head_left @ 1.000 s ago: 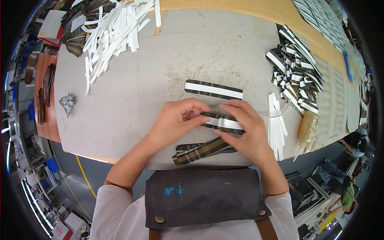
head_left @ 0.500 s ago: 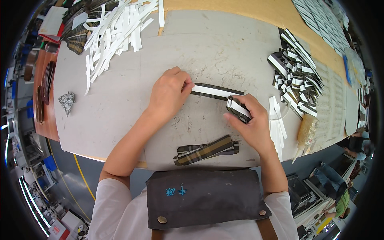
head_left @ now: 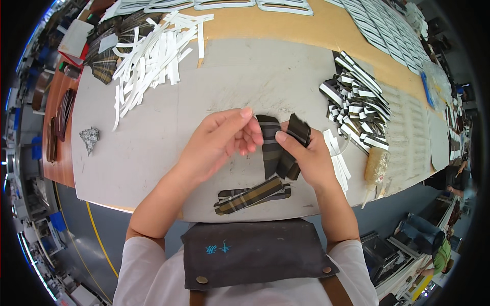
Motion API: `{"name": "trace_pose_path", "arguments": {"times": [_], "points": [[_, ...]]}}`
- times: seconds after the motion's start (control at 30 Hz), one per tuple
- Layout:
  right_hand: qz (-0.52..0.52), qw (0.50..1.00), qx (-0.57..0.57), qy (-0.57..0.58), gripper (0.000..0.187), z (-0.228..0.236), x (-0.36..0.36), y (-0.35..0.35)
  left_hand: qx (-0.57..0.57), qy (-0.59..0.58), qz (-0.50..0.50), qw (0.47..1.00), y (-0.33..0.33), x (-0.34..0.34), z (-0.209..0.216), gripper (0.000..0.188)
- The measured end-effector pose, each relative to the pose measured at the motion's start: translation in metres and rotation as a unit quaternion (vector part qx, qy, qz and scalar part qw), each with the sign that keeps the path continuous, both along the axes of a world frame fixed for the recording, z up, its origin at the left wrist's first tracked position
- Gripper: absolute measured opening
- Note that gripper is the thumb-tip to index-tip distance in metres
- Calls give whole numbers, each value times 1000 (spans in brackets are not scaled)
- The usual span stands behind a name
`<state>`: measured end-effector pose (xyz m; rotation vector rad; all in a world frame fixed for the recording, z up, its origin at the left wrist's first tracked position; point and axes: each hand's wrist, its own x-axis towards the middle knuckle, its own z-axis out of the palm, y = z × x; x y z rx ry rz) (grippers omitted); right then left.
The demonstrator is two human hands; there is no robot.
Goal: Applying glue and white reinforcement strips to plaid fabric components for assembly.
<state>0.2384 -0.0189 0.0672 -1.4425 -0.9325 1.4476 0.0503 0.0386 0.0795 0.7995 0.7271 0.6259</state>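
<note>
My right hand [head_left: 312, 155] grips dark plaid fabric strips [head_left: 272, 148], its thumb laid across them; one part stands up beyond the thumb and another hangs toward the table's front. To the left of the fabric, my left hand [head_left: 219, 140] is turned partly palm up, fingers loosely curled and apart from the thumb. Its fingertips are close against the fabric's left edge; whether they touch it is hard to see. Below both hands, several folded brown and black plaid strips [head_left: 250, 198] lie crossed near the front edge.
Loose white strips [head_left: 153, 66] are heaped at the far left. A pile of white-and-dark plaid pieces [head_left: 357, 104] lies on the right, with more white strips [head_left: 338, 163] and a yellowish glue bottle [head_left: 376, 166] near it. Crumpled grey material [head_left: 90, 138] sits at the left.
The strip that lay stretched white-side up between my hands is now lifted and turned, showing plaid. My left hand has released its pinch and rolled palm up. The view has shifted slightly.
</note>
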Motion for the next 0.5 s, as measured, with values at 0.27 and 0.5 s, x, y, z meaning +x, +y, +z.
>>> {"name": "trace_pose_path", "arguments": {"times": [0.27, 0.5], "points": [[-70, 990, 27, 116, 13, -8, 2, -13, 122, 87, 12, 989, -34, 12, -12, 18], [-76, 989, 16, 129, 14, -7, 5, -17, 96, 102, -11, 990, -37, 10, -17, 12]]}}
